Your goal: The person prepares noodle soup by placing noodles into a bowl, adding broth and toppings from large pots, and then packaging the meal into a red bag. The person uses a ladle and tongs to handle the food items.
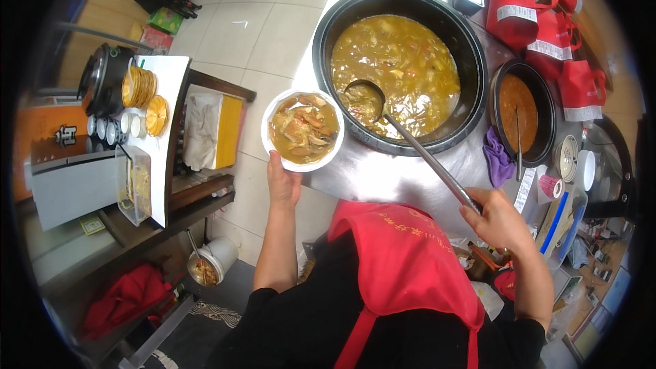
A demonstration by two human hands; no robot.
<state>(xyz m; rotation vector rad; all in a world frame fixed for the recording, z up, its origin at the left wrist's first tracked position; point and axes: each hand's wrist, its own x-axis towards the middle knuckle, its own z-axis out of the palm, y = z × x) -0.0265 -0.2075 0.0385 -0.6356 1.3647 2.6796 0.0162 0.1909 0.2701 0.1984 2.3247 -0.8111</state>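
Note:
My left hand [284, 182] holds a white bowl [306, 160] of soup with meat pieces, left of a large black pot [471, 51]. My right hand [489, 212] grips the handle of a metal ladle [430, 159]. The ladle's round head lies in the yellowish soup [394, 61] at the pot's near left side and is filled with it. The bowl is beside the pot's rim, near the edge of the steel counter [353, 171].
At right stand a smaller black pot [548, 123] of reddish-brown sauce with a utensil in it, a purple cloth [496, 159] and red bags [512, 10]. At left a white-topped table [166, 164] holds yellow bowls [138, 87], cups and a plastic container [134, 184].

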